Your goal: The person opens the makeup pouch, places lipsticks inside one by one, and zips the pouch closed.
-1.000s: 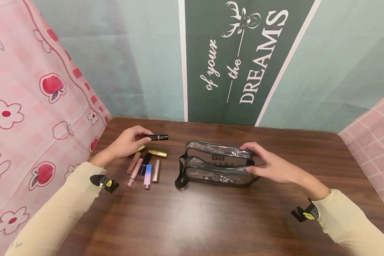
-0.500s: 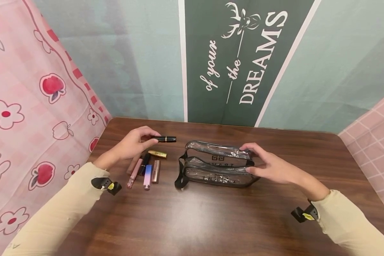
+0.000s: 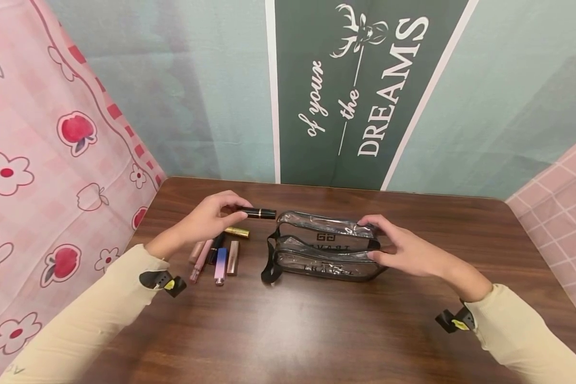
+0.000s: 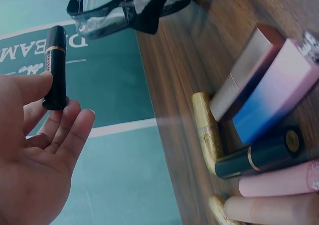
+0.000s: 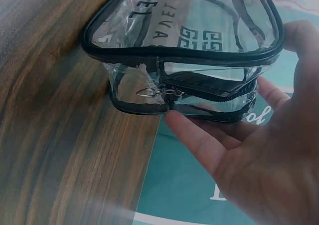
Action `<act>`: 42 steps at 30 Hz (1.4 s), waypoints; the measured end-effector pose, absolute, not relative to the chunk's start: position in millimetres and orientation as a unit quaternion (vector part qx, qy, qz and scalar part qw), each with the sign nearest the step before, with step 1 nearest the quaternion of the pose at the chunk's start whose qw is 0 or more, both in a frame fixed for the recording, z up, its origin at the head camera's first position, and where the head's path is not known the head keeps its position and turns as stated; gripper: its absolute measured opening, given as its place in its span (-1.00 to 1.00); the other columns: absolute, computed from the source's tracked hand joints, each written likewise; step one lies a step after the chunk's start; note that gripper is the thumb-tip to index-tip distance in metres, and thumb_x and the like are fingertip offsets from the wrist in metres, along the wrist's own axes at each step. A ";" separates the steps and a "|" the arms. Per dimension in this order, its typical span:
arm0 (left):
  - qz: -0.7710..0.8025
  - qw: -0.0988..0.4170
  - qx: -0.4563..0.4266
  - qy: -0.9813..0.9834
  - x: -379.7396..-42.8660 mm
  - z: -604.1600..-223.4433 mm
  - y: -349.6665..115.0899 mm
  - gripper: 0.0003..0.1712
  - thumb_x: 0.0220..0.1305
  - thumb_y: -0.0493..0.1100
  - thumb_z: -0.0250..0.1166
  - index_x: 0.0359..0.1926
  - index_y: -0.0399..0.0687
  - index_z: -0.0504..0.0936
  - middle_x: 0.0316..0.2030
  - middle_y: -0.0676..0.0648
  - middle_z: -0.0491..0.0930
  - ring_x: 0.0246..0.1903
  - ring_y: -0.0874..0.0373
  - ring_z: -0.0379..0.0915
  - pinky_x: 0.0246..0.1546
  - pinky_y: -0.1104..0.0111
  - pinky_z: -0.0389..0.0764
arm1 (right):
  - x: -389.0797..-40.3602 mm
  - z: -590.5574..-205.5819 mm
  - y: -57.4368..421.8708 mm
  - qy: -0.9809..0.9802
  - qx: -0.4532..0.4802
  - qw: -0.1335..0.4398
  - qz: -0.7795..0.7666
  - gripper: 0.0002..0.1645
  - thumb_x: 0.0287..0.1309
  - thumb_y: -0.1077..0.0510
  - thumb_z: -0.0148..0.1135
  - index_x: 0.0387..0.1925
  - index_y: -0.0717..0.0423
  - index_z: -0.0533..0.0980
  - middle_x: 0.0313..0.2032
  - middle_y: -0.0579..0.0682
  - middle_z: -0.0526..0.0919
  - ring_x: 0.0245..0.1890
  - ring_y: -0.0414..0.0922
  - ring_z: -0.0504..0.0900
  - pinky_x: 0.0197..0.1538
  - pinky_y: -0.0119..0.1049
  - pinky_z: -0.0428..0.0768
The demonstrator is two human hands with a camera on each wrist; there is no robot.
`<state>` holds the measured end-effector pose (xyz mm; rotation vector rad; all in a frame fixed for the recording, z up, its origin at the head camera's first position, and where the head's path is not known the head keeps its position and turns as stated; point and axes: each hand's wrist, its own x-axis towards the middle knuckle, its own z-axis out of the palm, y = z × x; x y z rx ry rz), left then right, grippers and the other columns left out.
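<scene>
My left hand (image 3: pixel 213 217) pinches a black lipstick (image 3: pixel 263 213) with a thin gold band, thumb on one side and fingers on the other. The lipstick is above the table, its far end close to the upper left corner of a clear travel pouch (image 3: pixel 324 269) with black trim. At the pouch's right end, my right hand (image 3: pixel 413 252) holds it with thumb and fingers apart across the two edges. The pouch's top gapes between its black edges. In the right wrist view, a metal zipper pull (image 5: pixel 158 92) hangs at the pouch's end, near a fingertip.
Left of the pouch lie several cosmetics: a gold tube (image 3: pixel 238 232), a blue-pink tube (image 3: pixel 221 266), a rose-gold tube (image 3: pixel 232 258), another black tube (image 4: pixel 259 154), a pink one (image 4: pixel 279 179) and a brownish one (image 4: pixel 274 208). The pouch's black strap (image 3: pixel 270 272) lies at its left end.
My left hand has carried the black lipstick rightward from above the loose cosmetics to the pouch's left end. The right hand and the pouch have stayed put.
</scene>
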<state>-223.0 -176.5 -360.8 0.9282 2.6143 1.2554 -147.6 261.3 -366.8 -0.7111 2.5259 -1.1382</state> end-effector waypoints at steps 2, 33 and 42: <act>0.417 0.045 0.307 0.854 -221.9 -360.9 -173.9 -0.81 0.37 -0.31 0.34 -0.02 -0.22 0.73 -0.13 -0.11 0.64 -0.18 0.11 0.52 -0.07 0.31 0.62 | -147.2 -366.7 261.1 0.875 -0.248 0.139 -0.393 -0.25 0.27 0.25 0.35 0.37 -0.15 0.22 0.22 0.07 0.41 0.11 0.12 0.52 0.00 -0.30 0.66; 0.434 0.056 0.330 0.837 -203.6 -350.5 -134.7 -0.82 0.34 -0.29 0.37 -0.05 -0.17 0.73 -0.17 -0.02 0.64 -0.22 0.16 0.52 -0.09 0.31 0.63 | -144.2 -372.1 259.6 0.876 -0.255 0.127 -0.389 -0.23 0.25 0.29 0.32 0.37 -0.09 0.19 0.20 0.11 0.41 0.05 0.16 0.56 -0.04 -0.31 0.67; 0.424 0.067 0.352 0.831 -200.8 -345.9 -108.0 -0.79 0.36 -0.25 0.37 -0.02 -0.16 0.73 -0.17 -0.01 0.64 -0.22 0.18 0.52 -0.09 0.32 0.59 | -142.8 -372.6 258.7 0.873 -0.253 0.129 -0.397 -0.23 0.23 0.33 0.31 0.37 -0.09 0.20 0.16 0.11 0.43 0.02 0.18 0.57 -0.08 -0.33 0.68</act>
